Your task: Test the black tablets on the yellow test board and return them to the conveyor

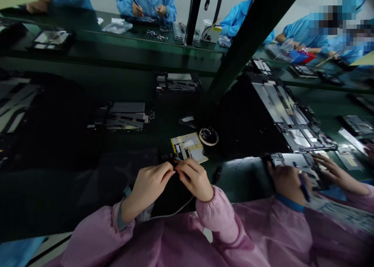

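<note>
Both left hand (152, 180) and right hand (195, 177) pinch nearly closed, anything gripped too small to tell, beside a yellow-edged panel (189, 145) laid flat on the bench (244, 183), presumably for easy reach.

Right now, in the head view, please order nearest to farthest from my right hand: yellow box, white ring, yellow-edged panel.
1. Yellow-edged panel, beyond your right hand
2. White ring, at the panel's right
3. Yellow box, far bench
</note>
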